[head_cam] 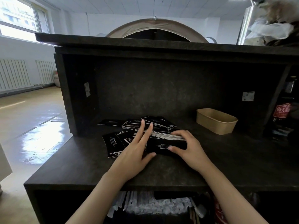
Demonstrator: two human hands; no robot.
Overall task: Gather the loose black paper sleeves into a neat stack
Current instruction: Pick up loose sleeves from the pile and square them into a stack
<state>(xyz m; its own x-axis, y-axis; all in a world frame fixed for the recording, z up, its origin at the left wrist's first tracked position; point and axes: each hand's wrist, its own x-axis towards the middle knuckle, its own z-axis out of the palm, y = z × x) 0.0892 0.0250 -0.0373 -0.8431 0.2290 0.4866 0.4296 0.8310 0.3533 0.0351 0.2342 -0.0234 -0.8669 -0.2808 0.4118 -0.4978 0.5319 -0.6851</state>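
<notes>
A thick stack of black paper sleeves (163,143) with white print lies on the dark counter (90,168). My right hand (186,147) grips its right end, thumb on the front face and fingers curled over the white top edges. My left hand (137,147) lies flat with straight fingers against the stack's left side, covering part of it. More loose black sleeves (113,144) are fanned out to the left of the stack. Another loose group of sleeves (145,122) lies scattered behind it.
A tan paper tray (216,122) stands at the back right of the counter. The dark back wall and an overhanging shelf (161,46) enclose the space. Bottles (281,110) crowd the far right. Wrapped straws (153,206) fill the shelf below the counter's front edge.
</notes>
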